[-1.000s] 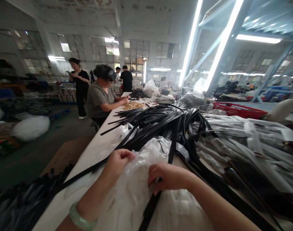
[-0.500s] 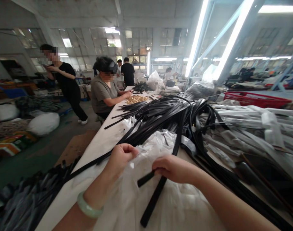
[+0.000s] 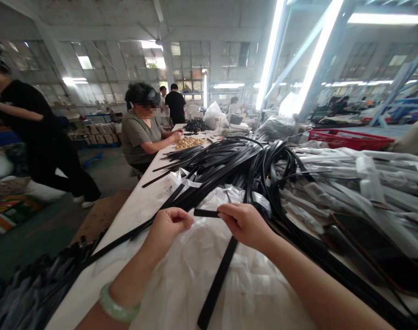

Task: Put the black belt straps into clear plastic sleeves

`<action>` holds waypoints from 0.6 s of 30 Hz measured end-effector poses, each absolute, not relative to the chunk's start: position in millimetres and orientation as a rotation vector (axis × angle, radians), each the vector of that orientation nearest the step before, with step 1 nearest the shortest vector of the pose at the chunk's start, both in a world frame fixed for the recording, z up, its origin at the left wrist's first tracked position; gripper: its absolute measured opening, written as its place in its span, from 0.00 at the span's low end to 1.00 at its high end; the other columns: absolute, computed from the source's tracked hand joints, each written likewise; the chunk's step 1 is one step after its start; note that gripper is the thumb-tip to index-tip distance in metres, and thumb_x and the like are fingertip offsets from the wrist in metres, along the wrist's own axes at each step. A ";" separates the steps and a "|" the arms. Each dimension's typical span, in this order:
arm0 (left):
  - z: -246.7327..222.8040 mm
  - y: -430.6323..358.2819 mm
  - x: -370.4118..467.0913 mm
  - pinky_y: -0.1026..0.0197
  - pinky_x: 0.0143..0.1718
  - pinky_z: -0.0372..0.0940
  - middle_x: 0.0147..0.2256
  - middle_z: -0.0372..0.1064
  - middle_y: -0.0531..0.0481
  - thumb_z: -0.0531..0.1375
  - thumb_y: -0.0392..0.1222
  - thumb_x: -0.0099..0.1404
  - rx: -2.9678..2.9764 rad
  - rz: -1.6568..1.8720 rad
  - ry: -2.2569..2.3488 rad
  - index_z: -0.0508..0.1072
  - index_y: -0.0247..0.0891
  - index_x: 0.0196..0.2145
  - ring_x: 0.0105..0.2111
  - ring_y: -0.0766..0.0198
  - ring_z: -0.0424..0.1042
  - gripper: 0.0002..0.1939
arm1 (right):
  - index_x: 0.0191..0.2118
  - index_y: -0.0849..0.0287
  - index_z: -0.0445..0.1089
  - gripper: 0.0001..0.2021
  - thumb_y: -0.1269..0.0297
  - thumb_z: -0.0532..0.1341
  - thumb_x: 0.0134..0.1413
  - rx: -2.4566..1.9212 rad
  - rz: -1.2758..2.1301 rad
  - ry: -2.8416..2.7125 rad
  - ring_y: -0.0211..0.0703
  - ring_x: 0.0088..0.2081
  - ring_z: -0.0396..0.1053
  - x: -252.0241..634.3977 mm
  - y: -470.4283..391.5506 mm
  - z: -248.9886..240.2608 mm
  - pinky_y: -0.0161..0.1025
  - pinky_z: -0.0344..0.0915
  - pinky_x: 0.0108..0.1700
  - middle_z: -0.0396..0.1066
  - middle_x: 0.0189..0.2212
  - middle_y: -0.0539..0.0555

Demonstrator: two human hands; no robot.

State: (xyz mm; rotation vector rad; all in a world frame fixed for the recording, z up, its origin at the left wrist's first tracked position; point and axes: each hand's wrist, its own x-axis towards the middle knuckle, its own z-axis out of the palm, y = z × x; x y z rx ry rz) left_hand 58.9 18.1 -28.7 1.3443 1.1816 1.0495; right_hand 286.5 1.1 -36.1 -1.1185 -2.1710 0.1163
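Note:
My right hand (image 3: 241, 224) is closed around a black strap (image 3: 205, 213), whose flat end sticks out leftward from the fingers. Facing that end, my left hand (image 3: 173, 224) pinches the edge of a clear plastic sleeve (image 3: 195, 243); the exact grip is partly hidden by the fingers. A small gap separates the strap's tip from my left fingertips. Beneath my right hand, another black strap length (image 3: 217, 284) slants down over the plastic. Beyond both hands lies a big heap of black straps (image 3: 226, 165), with crumpled clear plastic (image 3: 209, 199) in front of it.
Plastic-wrapped strips (image 3: 349, 169) are piled at right, before a red crate (image 3: 349, 139). A seated co-worker (image 3: 143, 128) handles items by gold-coloured pieces (image 3: 189, 143). Another person (image 3: 33, 128) walks at left. Wrapped black strips (image 3: 30, 284) lie below the table's left edge (image 3: 102, 252).
My right hand has risen and turned the strap end from slanting down to nearly level, towards my left fingertips. The walking person is nearer and further left. The view has shifted slightly.

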 end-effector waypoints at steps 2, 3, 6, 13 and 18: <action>-29.0 18.5 59.1 0.67 0.29 0.61 0.22 0.72 0.52 0.69 0.39 0.43 1.336 1.052 1.183 0.74 0.33 0.22 0.24 0.68 0.67 0.09 | 0.36 0.59 0.70 0.10 0.66 0.52 0.62 -1.121 0.124 -2.141 0.38 0.27 0.64 286.7 1.2 -35.7 0.34 0.53 0.30 0.67 0.25 0.52; -29.2 18.6 59.4 0.67 0.29 0.61 0.22 0.72 0.52 0.70 0.39 0.43 1.326 1.057 1.181 0.74 0.33 0.22 0.24 0.68 0.67 0.09 | 0.36 0.59 0.70 0.10 0.66 0.52 0.62 -1.122 0.130 -2.138 0.38 0.27 0.64 286.8 1.4 -35.7 0.34 0.53 0.30 0.67 0.25 0.52; -30.8 19.2 59.9 0.67 0.29 0.61 0.22 0.72 0.53 0.70 0.41 0.42 1.296 1.064 1.176 0.74 0.34 0.22 0.24 0.68 0.67 0.11 | 0.34 0.59 0.69 0.10 0.66 0.52 0.61 -1.123 0.140 -2.179 0.38 0.27 0.64 286.7 2.4 -36.2 0.34 0.53 0.30 0.66 0.24 0.51; -31.3 18.8 58.2 0.64 0.32 0.64 0.26 0.75 0.48 0.67 0.44 0.49 1.508 0.978 1.245 0.77 0.33 0.27 0.28 0.61 0.73 0.11 | 0.32 0.58 0.68 0.07 0.69 0.53 0.58 -1.092 0.099 -2.351 0.37 0.27 0.64 289.1 1.6 -31.2 0.34 0.51 0.29 0.68 0.23 0.51; -19.5 4.8 62.3 0.62 0.33 0.66 0.26 0.76 0.46 0.62 0.41 0.55 1.720 0.640 1.141 0.78 0.33 0.28 0.29 0.60 0.74 0.08 | 0.28 0.57 0.67 0.05 0.70 0.56 0.54 -1.072 0.049 -2.533 0.36 0.25 0.64 295.9 -0.6 -20.7 0.34 0.49 0.28 0.69 0.22 0.49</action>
